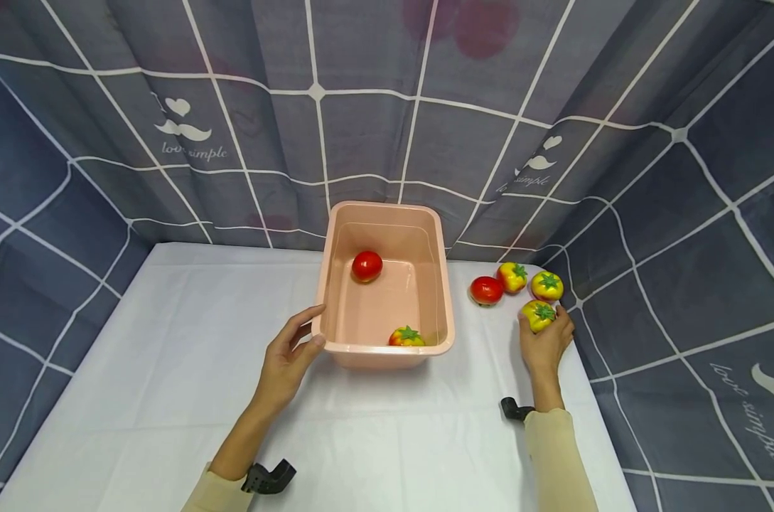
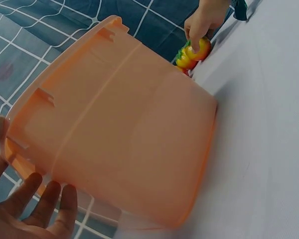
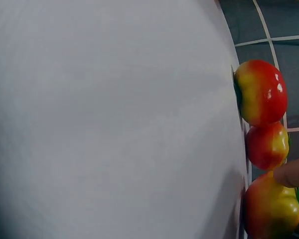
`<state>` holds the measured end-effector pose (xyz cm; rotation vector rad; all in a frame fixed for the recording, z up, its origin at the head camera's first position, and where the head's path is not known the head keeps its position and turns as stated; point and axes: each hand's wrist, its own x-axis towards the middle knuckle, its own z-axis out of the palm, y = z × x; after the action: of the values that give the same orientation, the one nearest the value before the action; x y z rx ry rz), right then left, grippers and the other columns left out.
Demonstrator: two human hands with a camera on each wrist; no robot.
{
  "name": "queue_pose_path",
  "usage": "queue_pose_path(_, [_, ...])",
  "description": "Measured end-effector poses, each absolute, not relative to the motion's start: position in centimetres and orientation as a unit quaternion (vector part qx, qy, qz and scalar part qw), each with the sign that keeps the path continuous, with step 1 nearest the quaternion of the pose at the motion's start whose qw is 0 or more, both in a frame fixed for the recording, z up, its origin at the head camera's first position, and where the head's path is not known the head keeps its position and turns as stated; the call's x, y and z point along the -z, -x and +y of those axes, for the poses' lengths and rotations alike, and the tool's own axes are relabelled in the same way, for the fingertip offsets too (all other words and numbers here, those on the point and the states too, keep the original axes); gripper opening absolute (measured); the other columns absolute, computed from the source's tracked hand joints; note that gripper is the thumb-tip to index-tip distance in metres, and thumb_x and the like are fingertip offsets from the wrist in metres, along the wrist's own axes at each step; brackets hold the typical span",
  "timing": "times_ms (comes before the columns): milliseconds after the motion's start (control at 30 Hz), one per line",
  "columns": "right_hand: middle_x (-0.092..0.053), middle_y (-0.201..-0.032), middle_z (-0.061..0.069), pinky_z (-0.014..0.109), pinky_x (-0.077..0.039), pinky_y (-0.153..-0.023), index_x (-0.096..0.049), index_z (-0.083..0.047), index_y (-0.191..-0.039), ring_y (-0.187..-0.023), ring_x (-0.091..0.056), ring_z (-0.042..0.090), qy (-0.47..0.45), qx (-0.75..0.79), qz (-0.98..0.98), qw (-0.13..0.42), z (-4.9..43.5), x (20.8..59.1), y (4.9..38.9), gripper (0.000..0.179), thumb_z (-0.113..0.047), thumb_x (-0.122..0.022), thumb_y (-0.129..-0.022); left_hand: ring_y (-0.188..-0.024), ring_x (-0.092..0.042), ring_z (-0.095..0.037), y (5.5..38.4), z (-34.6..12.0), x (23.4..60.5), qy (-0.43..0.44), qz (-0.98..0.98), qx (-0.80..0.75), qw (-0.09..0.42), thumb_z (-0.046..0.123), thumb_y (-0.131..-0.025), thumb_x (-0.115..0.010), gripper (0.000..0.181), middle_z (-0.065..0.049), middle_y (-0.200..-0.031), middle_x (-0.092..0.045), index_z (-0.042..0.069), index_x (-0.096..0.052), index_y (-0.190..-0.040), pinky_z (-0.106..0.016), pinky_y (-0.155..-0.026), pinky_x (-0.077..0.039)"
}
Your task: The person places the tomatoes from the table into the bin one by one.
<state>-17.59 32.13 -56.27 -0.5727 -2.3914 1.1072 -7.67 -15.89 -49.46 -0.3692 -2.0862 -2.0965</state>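
A pink plastic basin [image 1: 447,313] stands on the white table. My left hand [image 1: 286,359] holds its near left corner, with thumb and fingers at the rim. Inside the basin lie a red tomato [image 1: 367,266] toward the back left and a yellow-red bell pepper [image 1: 406,337] by the front wall. At the table's right edge my right hand [image 1: 545,346] grips another yellow-red bell pepper [image 1: 536,315], its green stem top facing up. Just beyond are a red tomato [image 1: 486,291] and two more bell peppers [image 1: 512,277], grouped close together.
White cloth covers the table [image 1: 169,341]. Dark grey checked curtains [image 1: 374,135] rise behind it and along both sides. The basin's back end is close to the rear curtain, and the loose vegetables are close to the right curtain [image 1: 668,284].
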Motion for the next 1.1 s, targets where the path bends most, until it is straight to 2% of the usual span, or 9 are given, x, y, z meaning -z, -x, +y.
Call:
queue_pose_path(200, [-0.039, -0.150, 0.035, 0.060, -0.028, -0.129, -0.035, 0.005, -0.155, -0.146, -0.038, 0.052, 0.213, -0.410, -0.860, 0.217, 32.1, 56.4, 17.7, 0.072, -0.017, -0.071, -0.097, -0.139, -0.058, -0.019, 7.7, -15.8, 49.4, 0.124, -0.699, 0.699, 0.082, -0.002, -0.106, -0.063, 0.053, -0.005, -0.165, -0.050, 0.009, -0.053, -0.157, -0.017, -0.100, -0.058])
queue_pose_path(333, [-0.039, -0.151, 0.034, 0.060, -0.028, -0.129, -0.035, 0.004, -0.155, -0.146, -0.038, 0.052, 0.215, -0.408, -0.861, 0.215, 32.0, 56.4, 17.6, 0.071, -0.017, -0.071, -0.098, -0.139, -0.058, -0.017, 7.7, -15.9, 49.4, 0.124, -0.701, 0.698, 0.084, -0.002, -0.106, -0.063, 0.053, -0.005, -0.165, -0.050, 0.009, -0.053, -0.157, -0.016, -0.100, -0.058])
queue_pose_path(567, [-0.039, -0.150, 0.035, 0.060, -0.029, -0.129, -0.035, 0.005, -0.154, -0.145, -0.039, 0.052, 0.213, -0.406, -0.861, 0.220, 32.0, 56.5, 17.6, 0.070, -0.016, -0.071, -0.097, -0.140, -0.057, -0.025, 7.7, -15.9, 49.4, 0.124, -0.699, 0.699, 0.083, -0.002, -0.106, -0.063, 0.053, -0.006, -0.165, -0.050, 0.008, -0.053, -0.157, -0.016, -0.101, -0.058])
queue_pose_path(667, [-0.040, -0.149, 0.034, 0.060, -0.029, -0.129, -0.036, 0.004, -0.154, -0.145, -0.039, 0.052, 0.214, -0.405, -0.861, 0.221, 32.0, 56.5, 17.6, 0.070, -0.015, -0.071, -0.097, -0.140, -0.057, -0.023, 7.7, -15.8, 49.4, 0.122, -0.700, 0.699, 0.081, -0.002, -0.106, -0.063, 0.053, -0.005, -0.165, -0.050, 0.009, -0.053, -0.157, -0.016, -0.101, -0.058])
queue_pose_path(867, [-0.040, -0.151, 0.033, 0.059, -0.029, -0.130, -0.034, 0.002, -0.157, -0.146, -0.039, 0.049, 0.226, -0.406, -0.861, 0.206, 31.8, 56.3, 17.4, 0.072, -0.017, -0.071, -0.098, -0.141, -0.055, -0.032, 7.7, -15.8, 49.5, 0.122, -0.701, 0.697, 0.082, -0.002, -0.106, -0.063, 0.053, -0.006, -0.165, -0.050, 0.009, -0.053, -0.157, -0.016, -0.101, -0.057])
queue_pose_path(1100, [-0.040, -0.153, 0.031, 0.060, -0.030, -0.130, -0.034, 0.000, -0.157, -0.147, -0.039, 0.048, 0.218, -0.414, -0.859, 0.210, 31.1, 55.4, 16.8, 0.073, -0.018, -0.073, -0.098, -0.141, -0.056, -0.018, 7.7, -15.8, 49.3, 0.121, -0.702, 0.698, 0.080, -0.001, -0.106, -0.063, 0.053, -0.005, -0.165, -0.050, 0.010, -0.053, -0.157, -0.016, -0.102, -0.057])
